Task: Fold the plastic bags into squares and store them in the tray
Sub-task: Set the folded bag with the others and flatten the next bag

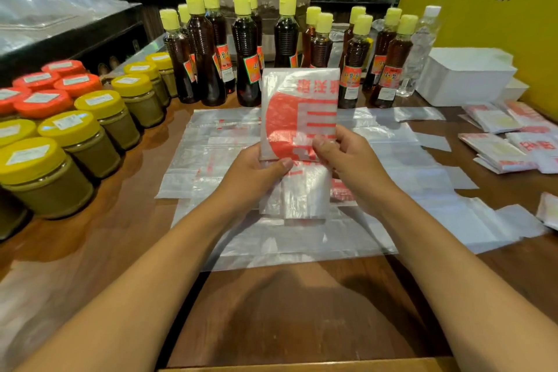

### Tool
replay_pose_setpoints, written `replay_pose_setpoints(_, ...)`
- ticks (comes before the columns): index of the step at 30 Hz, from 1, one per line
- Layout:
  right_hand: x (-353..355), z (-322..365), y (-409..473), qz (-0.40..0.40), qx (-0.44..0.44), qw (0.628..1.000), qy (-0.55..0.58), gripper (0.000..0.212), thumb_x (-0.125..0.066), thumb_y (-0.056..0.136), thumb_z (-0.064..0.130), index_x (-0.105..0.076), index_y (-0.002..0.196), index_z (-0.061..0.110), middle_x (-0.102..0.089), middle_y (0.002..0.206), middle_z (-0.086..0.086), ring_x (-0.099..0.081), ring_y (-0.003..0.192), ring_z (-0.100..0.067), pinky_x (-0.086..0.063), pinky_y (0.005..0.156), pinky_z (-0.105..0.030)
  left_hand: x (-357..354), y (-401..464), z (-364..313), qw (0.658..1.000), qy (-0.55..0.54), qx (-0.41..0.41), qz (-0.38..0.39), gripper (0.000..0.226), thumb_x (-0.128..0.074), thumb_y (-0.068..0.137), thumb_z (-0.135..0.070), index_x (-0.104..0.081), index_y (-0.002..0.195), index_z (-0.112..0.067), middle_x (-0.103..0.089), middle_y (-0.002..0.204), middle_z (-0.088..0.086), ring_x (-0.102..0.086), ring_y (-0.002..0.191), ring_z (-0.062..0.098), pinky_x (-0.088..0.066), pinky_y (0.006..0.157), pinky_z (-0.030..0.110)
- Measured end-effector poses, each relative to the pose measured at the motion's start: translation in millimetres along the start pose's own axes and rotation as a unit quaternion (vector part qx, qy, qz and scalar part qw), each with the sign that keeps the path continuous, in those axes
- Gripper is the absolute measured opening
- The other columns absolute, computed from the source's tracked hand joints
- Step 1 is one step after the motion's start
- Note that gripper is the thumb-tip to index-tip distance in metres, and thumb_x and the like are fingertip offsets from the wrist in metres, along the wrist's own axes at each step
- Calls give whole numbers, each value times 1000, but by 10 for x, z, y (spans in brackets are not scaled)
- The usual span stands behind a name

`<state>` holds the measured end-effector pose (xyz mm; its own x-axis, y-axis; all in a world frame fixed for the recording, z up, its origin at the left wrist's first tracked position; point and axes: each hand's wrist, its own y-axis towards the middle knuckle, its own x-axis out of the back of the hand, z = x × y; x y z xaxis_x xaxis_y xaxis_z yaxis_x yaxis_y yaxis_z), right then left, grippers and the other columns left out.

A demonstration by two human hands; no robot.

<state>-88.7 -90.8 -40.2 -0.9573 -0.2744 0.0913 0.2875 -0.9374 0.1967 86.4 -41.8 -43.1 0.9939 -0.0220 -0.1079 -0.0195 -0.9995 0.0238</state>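
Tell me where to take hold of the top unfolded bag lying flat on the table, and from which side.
Take the flat bag by its near edge, coming from the person's side. It lies spread thin on the table, so only an edge can be pinched, and that edge is nearest. Both hands are busy: the left hand and right hand pinch the half-folded bag.

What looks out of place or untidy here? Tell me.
Nothing is spilled or damaged. The folded bags lie loose on the table at right, not in the white tray, and the flat bags are spread in overlapping, skewed layers.
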Motion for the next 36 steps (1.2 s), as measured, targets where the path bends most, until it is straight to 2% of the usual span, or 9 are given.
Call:
replay_pose_setpoints(6, 55, 52, -46, 63, 3, 997, -44, 25, -59, 101, 18, -62, 124, 23, -76, 107, 0, -74, 94, -21, -60, 71, -37, 52, 25, 5, 1000, -15, 6, 3, 24, -59, 100, -7, -64, 123, -7, -75, 113, 10, -72, 105, 26, -60, 87, 38)
replay_pose_setpoints(12, 159, 99, -52, 80, 19, 996, -38, 22, -63, 96, 7, -72, 108, 22, -76, 101, 5, -71, 94, -15, -60, 80, -35, 110, 29, 4, 998, -52, 13, 15, 22, -54, 98, 1, -70, 112, -6, -74, 112, 15, -70, 107, 32, -57, 95, 42)
replay_pose_setpoints(18, 97, 158, -82, 113, -42, 990, 78, 45, -53, 97, -4, -80, 74, 25, -76, 95, -2, -73, 88, -21, -60, 67, -34, 246, 38, -103, 978, -162, 105, 80, 25, -57, 95, 1, -78, 88, -11, -70, 110, 26, -73, 88, 35, -64, 72, 43)
replay_pose_setpoints(20, 109, 157, -66, 102, -79, 986, 109, 50, -45, 97, -6, -78, 69, 19, -75, 94, -8, -73, 88, -28, -58, 70, -42, 261, 34, -104, 971, -197, 108, 78, 46, -40, 97, 7, -79, 80, -9, -72, 103, 25, -74, 86, 34, -64, 69, 42)
replay_pose_setpoints(23, 153, 137, -51, 82, -100, 978, 163, 40, -39, 91, 3, -74, 74, 7, -73, 95, -15, -72, 89, -31, -59, 68, -37, 285, 29, -115, 961, -241, 104, 89, 43, -36, 86, -5, -79, 86, -2, -70, 110, 30, -71, 97, 39, -64, 77, 42)
replay_pose_setpoints(26, 144, 95, -38, 70, -76, 994, 42, 27, -58, 96, 18, -75, 77, 10, -73, 88, -10, -70, 83, -28, -58, 66, -32, 279, 76, -69, 992, -83, 91, 0, 38, -47, 102, -24, -78, 87, -7, -72, 99, 22, -69, 85, 33, -60, 73, 37)
replay_pose_setpoints(28, 96, 53, -42, 51, -41, 997, -28, 10, -67, 94, 12, -76, 89, 12, -74, 89, -9, -72, 83, -24, -60, 69, -33, 248, 100, -46, 994, 41, 87, -50, 24, -59, 101, -27, -77, 91, -13, -76, 91, 13, -71, 81, 29, -57, 76, 40)
replay_pose_setpoints(32, 67, -21, -42, 46, -60, 997, -22, 38, -71, 90, 4, -64, 124, 19, -73, 84, -4, -74, 88, -21, -60, 80, -35, 274, 110, -32, 994, 85, 58, -47, 16, -65, 98, -22, -71, 113, -23, -77, 92, 10, -75, 78, 22, -59, 63, 32)
replay_pose_setpoints(36, 118, -45, -5, 9, -152, 988, -1, 31, -75, 86, 7, -68, 116, 8, -77, 95, -7, -74, 92, -23, -58, 78, -34, 287, 138, -37, 990, 118, 40, -67, 13, -63, 99, -22, -75, 102, -17, -78, 87, 6, -73, 71, 17, -57, 59, 26)
